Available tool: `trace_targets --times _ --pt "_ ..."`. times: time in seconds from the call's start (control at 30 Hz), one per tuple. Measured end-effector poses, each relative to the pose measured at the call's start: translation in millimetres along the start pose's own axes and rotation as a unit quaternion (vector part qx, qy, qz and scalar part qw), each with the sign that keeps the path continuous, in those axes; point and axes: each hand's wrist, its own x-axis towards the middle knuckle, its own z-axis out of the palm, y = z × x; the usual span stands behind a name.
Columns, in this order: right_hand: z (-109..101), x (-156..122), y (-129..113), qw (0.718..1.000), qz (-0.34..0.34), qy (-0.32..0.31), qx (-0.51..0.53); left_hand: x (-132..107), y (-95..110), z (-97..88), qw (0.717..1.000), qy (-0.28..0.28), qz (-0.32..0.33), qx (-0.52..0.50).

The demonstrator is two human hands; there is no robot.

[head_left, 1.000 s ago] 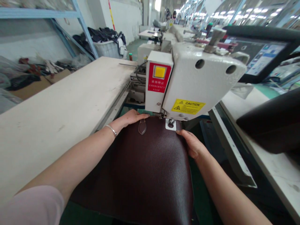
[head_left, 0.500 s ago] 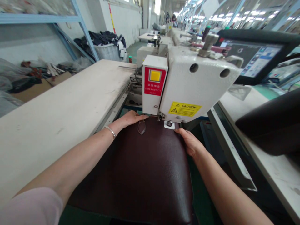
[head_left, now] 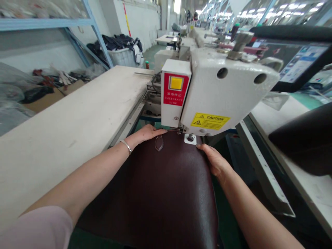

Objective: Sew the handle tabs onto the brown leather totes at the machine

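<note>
A dark brown leather panel (head_left: 171, 186) drapes toward me from beneath the head of an industrial sewing machine (head_left: 223, 86). At its far left edge, my left hand (head_left: 148, 133) pinches it, thumb on top and the other fingers partly hidden. Just below that thumb lies a leaf-shaped leather tab (head_left: 159, 144) with a pale outline. My right hand (head_left: 216, 162) grips the panel's right edge, thumb above and fingers underneath. A small white plate with a round hole (head_left: 190, 139) rests on the leather close to my right thumb, under the machine head.
A white box with a yellow emergency stop button (head_left: 176, 83) hangs on the machine's left. Pale tabletops (head_left: 77, 114) flank the work, with a metal rail (head_left: 264, 169) on the right. Dark brown material (head_left: 306, 138) lies at far right, below a monitor (head_left: 303, 62).
The view has shifted slightly, so everything sits a little further right. Both hands keep their hold on the leather panel, which shows no clear movement under the machine head.
</note>
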Motion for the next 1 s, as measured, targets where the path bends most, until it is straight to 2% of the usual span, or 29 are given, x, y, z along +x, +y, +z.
trace_targets --times 0.13,0.23,0.33,0.47,0.63,0.77,0.87,0.93,1.0 --pt "-1 5 0 1.0 -0.002 -0.014 0.0 4 3 0.9 0.998 0.0 -0.039 0.04" --pt "0 1 1 1.0 -0.007 0.0 -0.006 0 5 2.4 0.996 -0.001 -0.061 0.068" --pt "-1 -12 6 1.0 -0.007 0.0 -0.016 -8 7 1.7 0.995 -0.017 -0.051 0.083" --pt "-9 -41 20 0.999 0.001 -0.034 -0.031 -17 7 -2.4 0.991 -0.042 -0.036 0.125" --pt "-15 -65 36 0.999 -0.004 -0.021 -0.041 -19 6 -5.4 0.983 -0.023 -0.035 0.18" --pt "-13 -70 40 0.998 -0.02 -0.067 -0.009 -22 15 -5.2 0.98 0.002 -0.03 0.197" --pt "-17 -83 50 0.995 -0.048 -0.089 0.002 -39 27 -3.1 0.974 0.004 -0.036 0.222" --pt "-24 -98 67 0.994 -0.063 -0.085 0.013 -59 34 1.6 0.969 -0.02 -0.033 0.246" --pt "-39 -114 90 0.995 -0.063 -0.07 0.035 -83 38 11.1 0.962 -0.053 -0.003 0.269"
